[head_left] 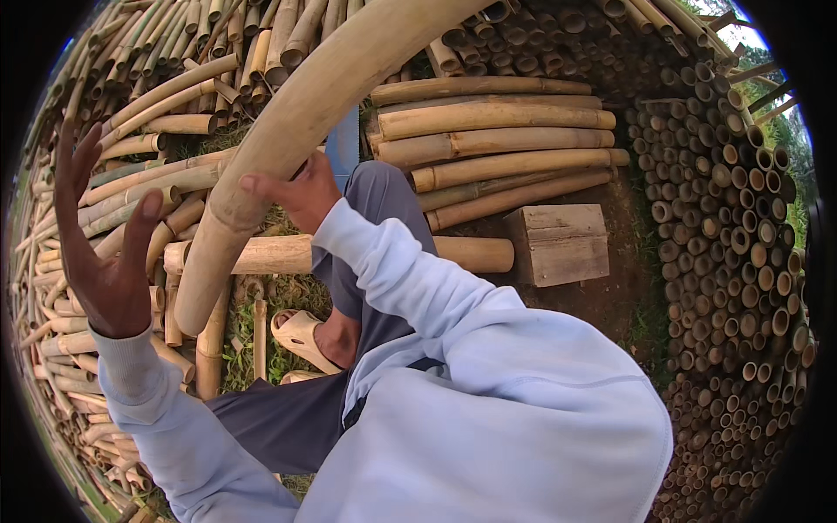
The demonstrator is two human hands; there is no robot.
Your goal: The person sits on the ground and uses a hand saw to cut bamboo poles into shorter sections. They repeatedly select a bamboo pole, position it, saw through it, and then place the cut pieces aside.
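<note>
A thick, pale bamboo pole (336, 91) slants across the upper middle, raised above the ground, its near end low at the left and its far end running off the top edge. My right hand (305, 193) is closed round it near a node, with the thumb on the upper side. To the left of the pole, my left hand (109, 248) is lifted with its fingers and thumb spread, touching nothing. Beneath, another thick bamboo length (279, 255) lies crosswise and passes under my leg.
Several bamboo lengths (514, 118) lie side by side ahead. A wooden block (562, 244) stands at the crosswise length's right end. Stacked bamboo (715, 235) rises at the right; loose poles (78, 340) crowd the left. My sandalled foot (309, 340) rests on grass. Something blue (344, 144) shows behind the raised pole.
</note>
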